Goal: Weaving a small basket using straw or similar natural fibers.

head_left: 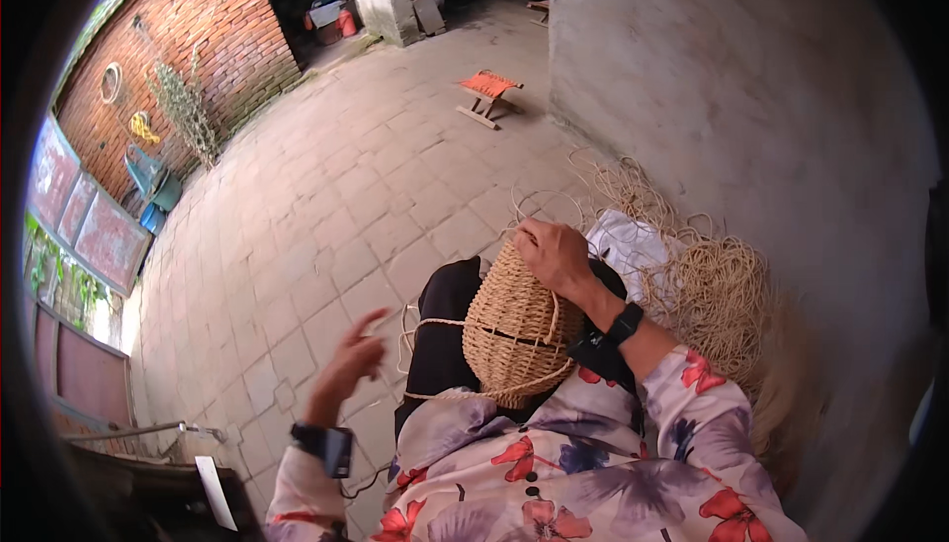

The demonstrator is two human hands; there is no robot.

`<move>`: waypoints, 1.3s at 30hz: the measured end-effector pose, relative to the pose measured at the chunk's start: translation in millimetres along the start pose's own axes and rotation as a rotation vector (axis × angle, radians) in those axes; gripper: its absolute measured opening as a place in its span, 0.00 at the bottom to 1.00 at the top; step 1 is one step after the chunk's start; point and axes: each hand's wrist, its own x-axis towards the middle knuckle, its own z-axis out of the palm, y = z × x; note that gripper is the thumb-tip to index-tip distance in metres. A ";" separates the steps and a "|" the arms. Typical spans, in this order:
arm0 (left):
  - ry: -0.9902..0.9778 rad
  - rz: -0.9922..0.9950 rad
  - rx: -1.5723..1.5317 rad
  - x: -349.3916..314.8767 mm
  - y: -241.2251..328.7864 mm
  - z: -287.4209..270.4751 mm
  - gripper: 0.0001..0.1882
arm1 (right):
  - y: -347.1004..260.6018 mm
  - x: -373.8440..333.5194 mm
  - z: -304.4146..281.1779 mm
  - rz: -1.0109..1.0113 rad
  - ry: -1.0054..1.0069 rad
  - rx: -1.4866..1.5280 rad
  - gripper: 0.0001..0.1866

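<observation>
A straw-coloured woven basket (504,310), narrower at its far end, rests on my lap between my dark-trousered thighs. A dark band crosses its middle. My right hand (556,253) is closed over the basket's far end; its fingertips are partly hidden. Pale twisted cords (435,321) run leftward from the basket and loop over my left thigh. Left of these loops, my left hand (356,356) is raised in the air with its fingers apart, holding nothing. It does not touch the basket.
A large heap of loose cord (717,290) lies to my right against the grey wall (732,87), with a white sack (628,245) beside it. An orange-topped folding stool (489,87) stands ahead on the paved floor (297,275). A brick wall (188,38) bounds the far left.
</observation>
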 end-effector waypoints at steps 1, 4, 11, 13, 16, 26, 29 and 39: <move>-0.113 0.039 0.042 2.6 9.0 30.3 0.26 | -1.3 -0.9 0.8 0.027 -0.010 0.008 0.15; -0.163 0.227 0.340 9.0 3.4 69.8 0.20 | -7.0 -3.5 -2.9 -0.003 0.023 0.087 0.13; -0.199 0.177 0.314 15.9 5.2 61.3 0.20 | -0.1 -1.5 -2.2 0.006 0.009 0.026 0.13; -0.202 0.174 0.339 19.1 4.1 57.8 0.20 | 4.4 -1.1 1.0 -0.022 0.020 0.002 0.13; -0.118 0.236 0.343 30.3 -11.8 52.4 0.20 | -4.4 0.8 -0.8 -0.021 0.003 -0.018 0.13; -0.092 0.256 0.100 40.3 -13.1 41.1 0.19 | -18.1 -31.7 -36.1 -0.192 0.157 0.166 0.08; 0.206 0.455 0.638 30.7 -2.5 27.8 0.23 | -26.8 -42.3 -51.4 -0.188 0.171 0.186 0.09; 0.437 0.434 0.982 1.2 4.3 -33.2 0.18 | -24.5 -39.0 -49.2 -0.151 0.123 0.206 0.10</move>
